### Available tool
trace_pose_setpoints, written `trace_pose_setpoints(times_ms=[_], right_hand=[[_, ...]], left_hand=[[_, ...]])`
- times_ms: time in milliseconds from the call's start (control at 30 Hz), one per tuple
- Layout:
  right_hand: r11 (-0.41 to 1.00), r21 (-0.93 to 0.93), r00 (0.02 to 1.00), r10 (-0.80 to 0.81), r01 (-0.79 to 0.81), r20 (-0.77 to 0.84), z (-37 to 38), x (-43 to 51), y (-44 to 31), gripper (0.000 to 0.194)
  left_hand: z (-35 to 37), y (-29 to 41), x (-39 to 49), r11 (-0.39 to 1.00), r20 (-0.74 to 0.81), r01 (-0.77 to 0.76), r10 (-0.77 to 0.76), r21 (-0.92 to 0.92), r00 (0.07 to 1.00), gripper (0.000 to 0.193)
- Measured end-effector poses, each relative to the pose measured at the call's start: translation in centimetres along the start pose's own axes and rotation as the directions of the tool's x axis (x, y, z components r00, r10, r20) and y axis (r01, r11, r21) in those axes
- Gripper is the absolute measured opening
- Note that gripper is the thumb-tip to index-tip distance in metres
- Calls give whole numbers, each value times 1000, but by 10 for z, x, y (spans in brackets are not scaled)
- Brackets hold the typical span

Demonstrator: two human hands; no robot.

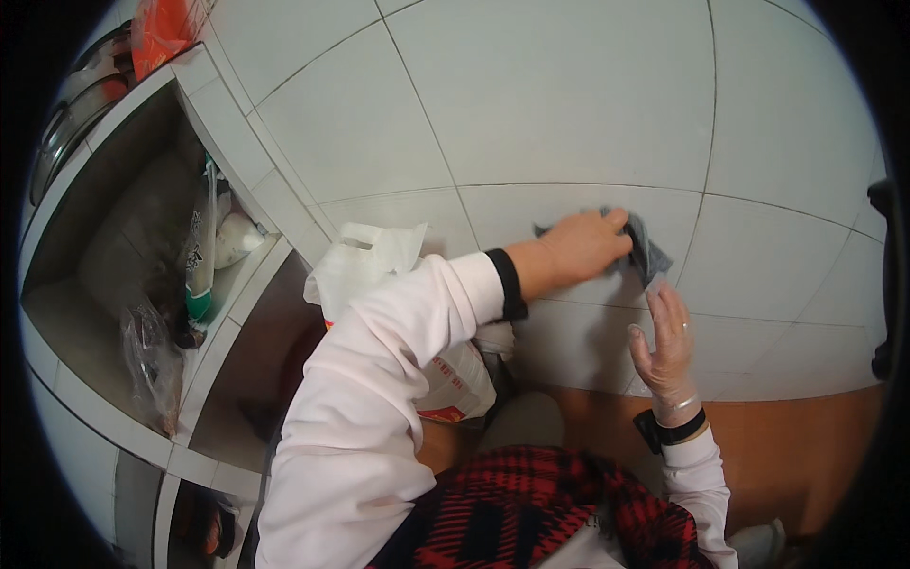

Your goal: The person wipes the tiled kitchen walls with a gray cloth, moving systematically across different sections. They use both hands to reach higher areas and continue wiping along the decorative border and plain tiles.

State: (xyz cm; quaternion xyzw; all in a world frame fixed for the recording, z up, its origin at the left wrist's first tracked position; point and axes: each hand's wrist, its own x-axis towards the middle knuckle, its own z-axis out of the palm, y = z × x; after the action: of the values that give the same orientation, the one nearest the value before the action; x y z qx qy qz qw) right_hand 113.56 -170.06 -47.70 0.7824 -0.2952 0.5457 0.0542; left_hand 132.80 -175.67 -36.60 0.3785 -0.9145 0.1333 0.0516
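Note:
A grey cloth is bunched under my left hand, which presses it against the white tiled wall. My left arm reaches across in front of me in a pale sleeve with a black cuff. Lower and to the right, my right hand is raised with its thumb apart from the fingers. Its fingertips come close to the cloth's lower corner; I cannot tell whether they touch. Clear thin plastic seems to cover this hand, and a ring, a bracelet and a black wristband show on it.
White plastic bags stand below my left arm, partly hidden. To the left is a tiled shelf unit holding a green-and-white package and a clear bag. Pots and a red bag sit on top. Brown flooring lies lower right.

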Motion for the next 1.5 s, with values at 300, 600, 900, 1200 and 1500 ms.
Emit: trace_pose_setpoints(times_ms=[300, 600, 900, 1200, 1500], right_hand=[[770, 519, 844, 513, -371, -158, -20, 22, 19, 62], [902, -367, 783, -56, -226, -619, -85, 175, 111, 55], [778, -212, 807, -571, 591, 153, 169, 222, -69, 43], [824, -407, 919, -349, 394, 183, 70, 187, 14, 52], [809, -365, 719, 100, -461, -688, -124, 141, 182, 58]], left_hand=[[32, 79, 12, 387, -302, -108, -486, -916, 820, 30], [132, 48, -70, 740, -513, 545, -669, -394, 538, 61], [159, 31, -74, 786, -536, 503, -615, -359, 579, 63], [159, 25, -65, 789, -572, 568, -583, -232, 577, 71], [156, 22, -72, 813, -571, 560, -539, -159, 619, 70]])
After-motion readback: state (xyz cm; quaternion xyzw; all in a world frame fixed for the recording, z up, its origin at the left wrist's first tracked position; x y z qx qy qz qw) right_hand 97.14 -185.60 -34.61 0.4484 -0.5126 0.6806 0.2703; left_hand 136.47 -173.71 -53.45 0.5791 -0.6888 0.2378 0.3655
